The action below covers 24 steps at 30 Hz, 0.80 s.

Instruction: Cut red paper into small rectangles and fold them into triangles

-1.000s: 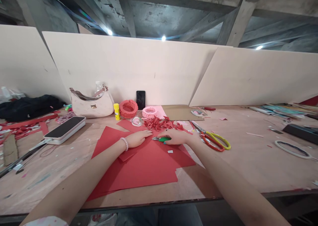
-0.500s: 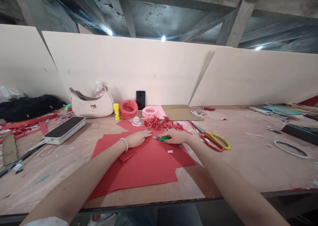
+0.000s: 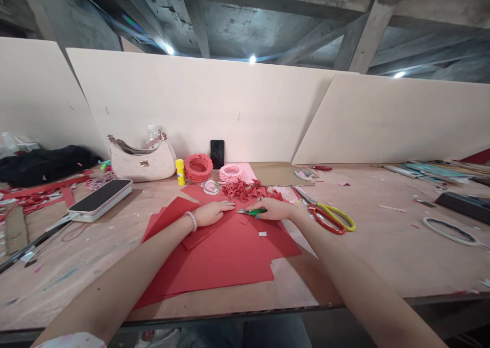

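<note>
**A:** Head view, left to right: what's on the worktop?

**B:** At far left, a white power bank and a pale handbag. Then the left hand, fingers together and flat, pressing down on the red paper sheets near the middle.

**A:** And the other hand?

**B:** Just right of it, the right hand has its fingers curled around a green-handled cutter, blade tip on the red paper. Beyond the hands lies a heap of folded red pieces; to the right, yellow and red scissors.

**A:** How would the paper handle?

**B:** Light, thin and floppy, I'd judge, and apt to slide on the sheets below. A flat palm beside the cut line holds it best. The cutter is small and rigid; grip its handle, clear of the blade.
</note>
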Each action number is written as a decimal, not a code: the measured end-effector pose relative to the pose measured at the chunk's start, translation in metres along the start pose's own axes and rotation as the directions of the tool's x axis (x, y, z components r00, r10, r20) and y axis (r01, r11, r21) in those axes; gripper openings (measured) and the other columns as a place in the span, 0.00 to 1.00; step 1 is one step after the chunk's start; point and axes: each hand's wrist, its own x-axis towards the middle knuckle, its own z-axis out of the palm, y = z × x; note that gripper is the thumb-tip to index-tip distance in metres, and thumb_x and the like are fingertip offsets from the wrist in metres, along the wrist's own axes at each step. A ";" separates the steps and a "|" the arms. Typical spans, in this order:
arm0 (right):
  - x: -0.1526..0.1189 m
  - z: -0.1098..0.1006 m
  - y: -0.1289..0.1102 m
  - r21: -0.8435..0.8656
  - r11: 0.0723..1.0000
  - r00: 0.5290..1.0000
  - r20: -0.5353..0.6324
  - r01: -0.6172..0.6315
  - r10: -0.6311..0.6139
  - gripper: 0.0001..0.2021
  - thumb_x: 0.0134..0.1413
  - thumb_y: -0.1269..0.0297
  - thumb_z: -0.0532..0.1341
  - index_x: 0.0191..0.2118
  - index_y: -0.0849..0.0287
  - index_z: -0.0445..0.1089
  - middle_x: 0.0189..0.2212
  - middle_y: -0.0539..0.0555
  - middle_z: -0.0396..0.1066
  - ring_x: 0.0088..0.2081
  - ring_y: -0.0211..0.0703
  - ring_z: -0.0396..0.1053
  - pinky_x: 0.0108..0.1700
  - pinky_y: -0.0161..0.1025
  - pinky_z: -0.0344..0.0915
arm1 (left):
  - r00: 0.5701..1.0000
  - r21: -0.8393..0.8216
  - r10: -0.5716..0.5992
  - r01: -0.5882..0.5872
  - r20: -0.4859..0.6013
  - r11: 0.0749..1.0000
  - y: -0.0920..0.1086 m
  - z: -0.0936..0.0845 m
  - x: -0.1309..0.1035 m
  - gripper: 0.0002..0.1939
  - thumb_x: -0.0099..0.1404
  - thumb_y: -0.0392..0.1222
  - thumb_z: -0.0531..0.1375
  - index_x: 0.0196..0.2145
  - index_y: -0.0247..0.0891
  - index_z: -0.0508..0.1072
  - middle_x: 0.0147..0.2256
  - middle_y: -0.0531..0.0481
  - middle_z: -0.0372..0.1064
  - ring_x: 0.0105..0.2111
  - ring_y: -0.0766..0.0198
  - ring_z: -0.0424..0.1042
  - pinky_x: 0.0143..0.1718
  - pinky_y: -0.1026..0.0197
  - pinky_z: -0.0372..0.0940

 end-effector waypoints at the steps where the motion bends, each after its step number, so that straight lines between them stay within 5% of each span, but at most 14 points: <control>1: 0.000 0.000 -0.001 0.001 1.000 1.000 0.001 0.000 0.000 0.24 0.46 0.75 0.54 0.50 0.51 0.64 0.45 0.47 0.69 0.40 0.43 0.68 0.41 0.35 0.62 | 1.000 -0.002 0.006 -0.006 -0.004 1.000 0.000 -0.002 -0.001 0.26 0.57 0.27 0.46 0.53 0.38 0.60 0.56 0.50 0.54 0.56 0.64 0.52 0.57 0.60 0.47; 6: 0.001 -0.001 -0.011 -0.001 1.000 1.000 0.024 0.018 -0.018 0.24 0.46 0.76 0.53 0.51 0.53 0.64 0.45 0.49 0.70 0.38 0.41 0.68 0.38 0.33 0.62 | 0.999 -0.005 0.023 -0.023 -0.031 1.000 0.003 -0.007 -0.003 0.27 0.54 0.25 0.46 0.51 0.39 0.63 0.52 0.52 0.61 0.52 0.66 0.59 0.55 0.63 0.52; 15: 0.004 0.005 -0.007 -0.017 0.999 0.999 0.023 0.030 -0.029 0.24 0.47 0.76 0.54 0.51 0.52 0.63 0.48 0.49 0.67 0.42 0.42 0.67 0.42 0.34 0.61 | 0.992 0.067 -0.127 0.128 -0.024 0.989 0.007 0.004 0.004 0.22 0.63 0.39 0.46 0.54 0.29 0.57 0.57 0.39 0.49 0.57 0.55 0.48 0.57 0.54 0.46; 24: 0.004 0.005 0.000 -0.008 1.000 0.999 0.014 0.030 -0.030 0.24 0.48 0.75 0.53 0.52 0.50 0.62 0.47 0.48 0.67 0.41 0.41 0.68 0.40 0.33 0.62 | 0.992 0.100 -0.124 0.122 0.019 0.988 0.005 0.004 0.002 0.23 0.64 0.39 0.45 0.55 0.30 0.55 0.58 0.39 0.46 0.58 0.57 0.46 0.57 0.56 0.44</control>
